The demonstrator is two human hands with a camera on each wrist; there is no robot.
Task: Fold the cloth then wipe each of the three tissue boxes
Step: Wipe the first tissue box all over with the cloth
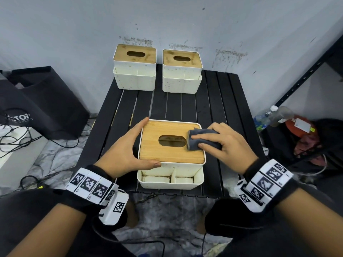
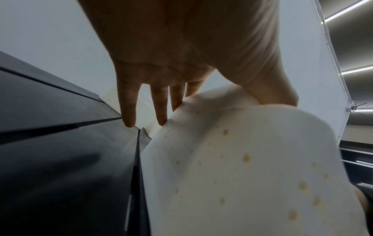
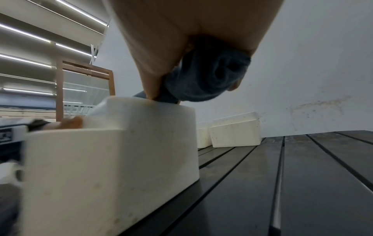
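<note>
The folding step is looking finished: the grey cloth (image 1: 203,139) is bunched into a compact wad, and wiping is under way on the near tissue box (image 1: 171,153), which is sitting at the front of the black slatted bench (image 1: 219,101). On the left, the left hand (image 1: 124,147) is bracing that box with fingers straight along its left side and thumb lying along its front edge, steadying rather than clutching. On the right, the right hand (image 1: 222,143) is grasping the cloth and pressing it onto the right part of the bamboo lid, beside the oval slot. The far-left box (image 1: 134,67) and far-right box (image 1: 181,71) are standing untouched at the wall, apparently still to be wiped. The near box's front tray is holding only brownish grime in its two compartments; the slot's contents cannot be made out
</note>
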